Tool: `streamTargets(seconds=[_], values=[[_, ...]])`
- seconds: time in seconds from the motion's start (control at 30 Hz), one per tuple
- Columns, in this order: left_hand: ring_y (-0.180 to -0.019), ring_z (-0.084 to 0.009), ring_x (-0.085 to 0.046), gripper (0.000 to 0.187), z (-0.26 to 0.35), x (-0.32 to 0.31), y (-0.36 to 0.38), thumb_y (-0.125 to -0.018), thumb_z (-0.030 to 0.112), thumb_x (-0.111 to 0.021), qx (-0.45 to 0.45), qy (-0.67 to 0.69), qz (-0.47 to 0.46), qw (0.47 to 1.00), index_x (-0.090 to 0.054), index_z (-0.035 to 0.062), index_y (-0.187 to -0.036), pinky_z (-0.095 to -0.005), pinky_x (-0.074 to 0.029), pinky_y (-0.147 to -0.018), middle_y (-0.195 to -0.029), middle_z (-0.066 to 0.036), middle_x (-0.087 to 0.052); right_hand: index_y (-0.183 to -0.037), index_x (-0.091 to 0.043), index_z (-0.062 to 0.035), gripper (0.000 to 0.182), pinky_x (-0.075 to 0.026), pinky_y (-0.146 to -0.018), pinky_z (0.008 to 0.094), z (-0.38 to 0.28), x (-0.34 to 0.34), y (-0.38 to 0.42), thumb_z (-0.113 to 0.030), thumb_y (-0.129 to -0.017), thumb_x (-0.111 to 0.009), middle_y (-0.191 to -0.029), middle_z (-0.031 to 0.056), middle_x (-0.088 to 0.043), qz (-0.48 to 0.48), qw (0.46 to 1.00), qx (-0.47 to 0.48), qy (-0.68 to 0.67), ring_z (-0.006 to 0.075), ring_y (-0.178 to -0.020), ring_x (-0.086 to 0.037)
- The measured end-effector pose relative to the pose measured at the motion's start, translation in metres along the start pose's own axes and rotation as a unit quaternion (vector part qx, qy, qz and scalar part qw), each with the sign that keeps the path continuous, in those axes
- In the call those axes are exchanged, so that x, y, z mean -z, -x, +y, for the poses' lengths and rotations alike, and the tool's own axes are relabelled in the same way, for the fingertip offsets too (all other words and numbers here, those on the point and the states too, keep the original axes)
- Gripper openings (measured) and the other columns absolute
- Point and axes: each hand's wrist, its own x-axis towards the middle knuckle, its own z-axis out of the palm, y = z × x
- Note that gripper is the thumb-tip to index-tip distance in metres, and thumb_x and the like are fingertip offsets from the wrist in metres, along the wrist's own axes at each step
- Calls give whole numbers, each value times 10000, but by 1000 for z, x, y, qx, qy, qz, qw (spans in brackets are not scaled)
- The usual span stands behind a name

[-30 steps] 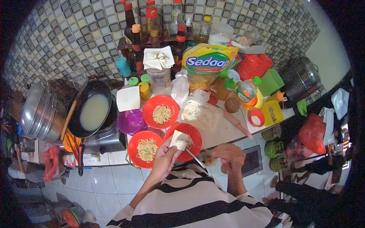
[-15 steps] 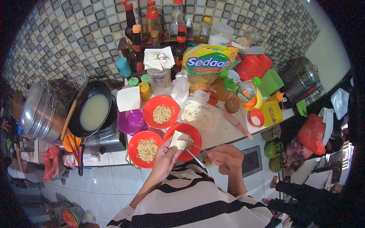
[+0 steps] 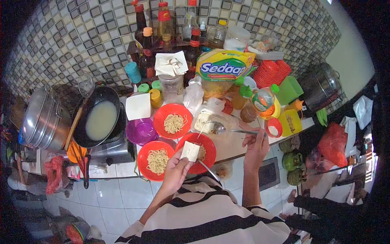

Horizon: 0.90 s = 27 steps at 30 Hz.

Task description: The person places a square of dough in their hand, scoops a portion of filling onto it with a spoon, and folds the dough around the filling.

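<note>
The left hand (image 3: 177,167) is pinching a pale square sheet (image 3: 190,151) between thumb and fingers, holding it over the near edge of a red bowl (image 3: 211,145). The sheet is partly hiding the food in this bowl, and a metal handle (image 3: 209,169) is sticking out of it toward the person's body, just beside the left hand.

The right hand (image 3: 256,143) is pinching a metal spoon (image 3: 219,129) by the end of its handle, the fingers curling together. The spoon is pointing left, toward the left hand's side, its bowl lying over or against a clear plastic container (image 3: 230,122) with pale contents; whether it is touching them is unclear.

Just left of the left hand, a second red bowl (image 3: 142,157) is holding noodles; a third red bowl (image 3: 159,118), also with noodles, is sitting beyond the left hand. A purple bowl (image 3: 139,132) is standing beside these two. Just beyond the right hand, a small red cup (image 3: 268,123) is holding something white on the bench (image 3: 227,147).
</note>
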Motion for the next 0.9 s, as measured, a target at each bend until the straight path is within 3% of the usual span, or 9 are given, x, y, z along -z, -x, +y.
streamTargets(seconds=[0.17, 0.27, 0.33, 0.43, 0.9], values=[[-1084, -185, -481, 404, 1, 0, 0, -851, -24, -370, -1, 10, 3, 1000, -336, -30, -1254, -289, -409, -913, -1191, -125, -464, -921, -482, -1, 263, -408, -451, 227, 42, 17, -17, -246, -924, -387, -663, 75, -526, 20, 1000, -9, 11, 95, -503, -479], [-1092, -185, -474, 407, 2, -1, 1, -850, -31, -366, -3, 9, -2, 1000, -335, -29, -1256, -295, -397, -926, -1196, -122, -461, -913, -495, 8, 252, -415, -463, 225, 62, 23, -16, -221, -924, -392, -661, 75, -527, 12, 990, 57, 125, 102, -505, -493], [-1097, -186, -471, 409, 1, -1, 1, -850, -34, -365, 1, 5, 1, 1000, -334, -27, -1258, -297, -391, -932, -1200, -121, -460, -898, -508, 18, 259, -421, -466, 224, 71, 27, -13, -208, -926, -384, -660, 80, -534, -24, 956, 130, 261, 105, -500, -502], [-1101, -183, -467, 412, 1, 0, 1, -850, -33, -366, -18, 7, -8, 1000, -332, -24, -1260, -296, -392, -930, -1205, -116, -457, -847, -516, 22, 258, -425, -449, 234, 83, 28, -11, -195, -918, -395, -632, 70, -545, -35, 970, 104, 218, 109, -495, -519], [-1109, -194, -463, 411, 5, 0, 4, -856, -25, -365, -6, -5, 2, 1000, -319, -36, -1264, -312, -383, -944, -1212, -125, -451, -881, -476, -2, 250, -429, -447, 240, 115, 25, -18, -236, -916, -395, -643, 93, -552, 34, 995, -66, 61, 135, -488, -523]])
